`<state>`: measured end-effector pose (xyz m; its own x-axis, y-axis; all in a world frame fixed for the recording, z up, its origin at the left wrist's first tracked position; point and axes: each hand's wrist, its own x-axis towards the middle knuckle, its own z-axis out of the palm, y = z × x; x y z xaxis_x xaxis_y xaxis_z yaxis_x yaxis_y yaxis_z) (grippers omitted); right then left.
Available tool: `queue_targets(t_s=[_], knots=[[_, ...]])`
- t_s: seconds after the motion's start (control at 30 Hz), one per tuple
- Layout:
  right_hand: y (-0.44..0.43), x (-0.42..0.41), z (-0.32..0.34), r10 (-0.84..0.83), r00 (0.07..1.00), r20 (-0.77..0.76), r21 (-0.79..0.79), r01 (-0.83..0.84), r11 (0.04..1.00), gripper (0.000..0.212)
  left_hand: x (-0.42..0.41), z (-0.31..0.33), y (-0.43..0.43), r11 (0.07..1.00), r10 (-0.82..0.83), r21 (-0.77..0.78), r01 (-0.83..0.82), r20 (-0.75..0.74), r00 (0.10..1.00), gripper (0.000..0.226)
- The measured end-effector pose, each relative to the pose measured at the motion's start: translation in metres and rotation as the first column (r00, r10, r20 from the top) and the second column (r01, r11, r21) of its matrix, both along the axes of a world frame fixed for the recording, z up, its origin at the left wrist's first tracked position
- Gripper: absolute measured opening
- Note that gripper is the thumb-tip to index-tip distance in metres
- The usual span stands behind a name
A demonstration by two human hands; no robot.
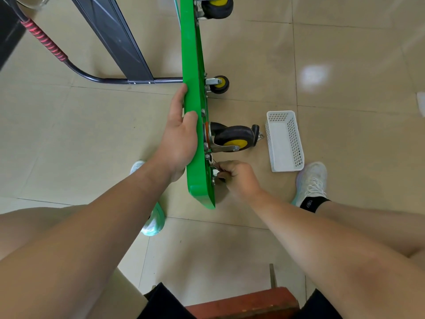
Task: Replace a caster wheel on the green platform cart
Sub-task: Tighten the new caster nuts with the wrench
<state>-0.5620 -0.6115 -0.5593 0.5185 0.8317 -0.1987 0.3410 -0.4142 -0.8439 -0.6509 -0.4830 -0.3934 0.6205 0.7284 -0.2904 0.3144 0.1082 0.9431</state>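
Note:
The green platform cart [193,65] stands on its edge, wheels pointing right. My left hand [181,134] grips the deck's near edge, thumb wrapped over the top. A black caster wheel [232,137] with a yellow hub and a brake lever sticks out of the underside just right of that hand. Below it, my right hand [236,176] is pinched on a small metal fastener [215,172] at the caster's mounting plate; whether it is a nut or a bolt I cannot tell. Two more casters [219,85] [217,6] sit farther along the deck.
A white perforated plastic basket [285,141] lies on the tiled floor right of the caster. The cart's black folded handle [92,75] with a red grip reaches left. My feet flank the cart; a red-brown stool [243,302] is under me.

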Motion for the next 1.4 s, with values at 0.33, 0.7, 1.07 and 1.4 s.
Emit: queue_targets(t_s=[0.33, 0.7, 1.07, 1.4], knots=[[-0.016, -0.013, 0.028, 0.090, 0.970, -0.225, -0.224, -0.142, 0.964, 0.028, 0.002, -0.002, 0.000, 0.999, 0.003, 0.032, -0.003, 0.004, 1.000, 0.059], [-0.030, -0.013, 0.138, -0.157, 0.653, -0.741, -0.293, -0.104, 0.951, 0.017, 0.002, 0.003, -0.004, 1.000, 0.012, 0.012, -0.012, -0.005, 1.000, 0.061], [-0.046, -0.015, 0.029, -0.001, 0.980, -0.198, -0.325, -0.064, 0.943, 0.015, 0.001, 0.010, -0.006, 1.000, 0.001, -0.013, -0.002, -0.022, 1.000, 0.060], [-0.019, -0.005, -0.013, -0.011, 0.988, -0.154, -0.128, -0.009, 0.992, 0.023, 0.002, 0.005, -0.004, 1.000, 0.009, -0.018, -0.009, -0.013, 1.000, 0.060]])
